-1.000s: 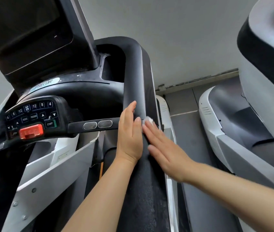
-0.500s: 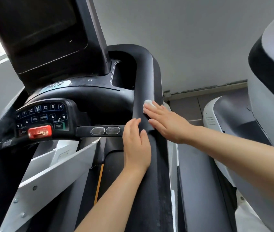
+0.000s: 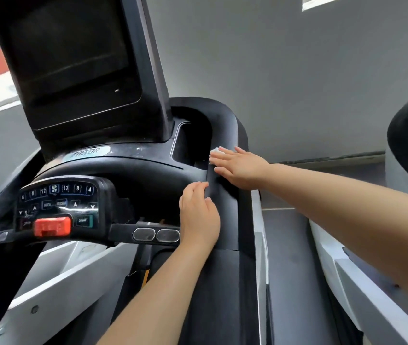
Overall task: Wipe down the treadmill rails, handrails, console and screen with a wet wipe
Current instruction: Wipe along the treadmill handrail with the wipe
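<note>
Wet wipe [image 3: 215,150] lay pressed on the black handrail [image 3: 223,135], peeping out beyond the right hand's [image 3: 239,168] fingertips.
Soft, limp and probably slippery, it seemed best pinned under flat fingers. Right hand reached forward, fingers straight; left hand [image 3: 199,215], nearer the body, rested flat on the handrail, holding nothing.

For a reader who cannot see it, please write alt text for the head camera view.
A person's right hand presses a white wet wipe flat against a treadmill's black handrail, while the left hand rests on the same handrail nearer the camera. To the left are a button panel and a dark screen.
</note>
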### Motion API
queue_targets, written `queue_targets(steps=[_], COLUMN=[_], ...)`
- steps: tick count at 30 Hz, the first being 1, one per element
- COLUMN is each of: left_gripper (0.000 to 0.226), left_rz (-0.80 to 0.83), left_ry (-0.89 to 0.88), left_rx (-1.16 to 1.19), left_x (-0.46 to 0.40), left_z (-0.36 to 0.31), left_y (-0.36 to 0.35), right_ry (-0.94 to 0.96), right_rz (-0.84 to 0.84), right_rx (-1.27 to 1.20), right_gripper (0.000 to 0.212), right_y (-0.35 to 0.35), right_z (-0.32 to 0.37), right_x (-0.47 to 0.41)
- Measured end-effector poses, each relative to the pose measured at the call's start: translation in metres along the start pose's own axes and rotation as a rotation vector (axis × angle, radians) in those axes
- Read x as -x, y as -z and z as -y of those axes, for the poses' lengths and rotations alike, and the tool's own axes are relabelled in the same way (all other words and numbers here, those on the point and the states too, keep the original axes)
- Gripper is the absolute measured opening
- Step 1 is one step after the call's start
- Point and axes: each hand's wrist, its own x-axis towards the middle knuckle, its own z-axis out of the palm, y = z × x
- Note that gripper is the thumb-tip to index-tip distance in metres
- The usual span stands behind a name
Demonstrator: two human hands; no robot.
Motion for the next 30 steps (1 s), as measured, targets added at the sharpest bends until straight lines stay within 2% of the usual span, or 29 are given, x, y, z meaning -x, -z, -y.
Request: queue_targets(steps=[8,11,17,21,25,28,30], left_gripper=[0.041,0.051,0.051,0.065,0.051,0.05,0.05], left_rz=[0.052,0.036,0.014,-0.007,-0.165,-0.145,-0.124], left_ry=[-0.107,-0.132,-0.145,-0.181,-0.15,-0.101,-0.112], left_rx=[-0.161,-0.217,-0.205,-0.07,0.087,0.106,0.077], left_x=[-0.023,-0.017,-0.019,-0.016,-0.016,-0.017,-0.017], left_z=[-0.019,-0.017,-0.016,-0.017,-0.014,-0.012,-0.011], left_y=[-0.024,-0.034,-0.035,-0.032,-0.03,-0.03,-0.032], right_ry=[-0.028,-0.072,-0.134,0.033,0.18,0.243,0.213], right_rz=[0.048,0.021,-0.022,-0.014,-0.002,0.019,0.016], right_rx=[0.093,0.121,0.011,-0.004,-0.113,-0.071,-0.027], right_gripper=[0.049,0.048,0.048,0.045,0.048,0.067,0.068], right_y=[0.014,0.019,0.021,0.015,0.01,0.003,0.005], right_z=[-0.03,-0.043,-0.05,-0.028,-0.01,-0.01,-0.013], right_x=[-0.042,-0.057,-0.075,-0.048,0.009,0.038,0.035])
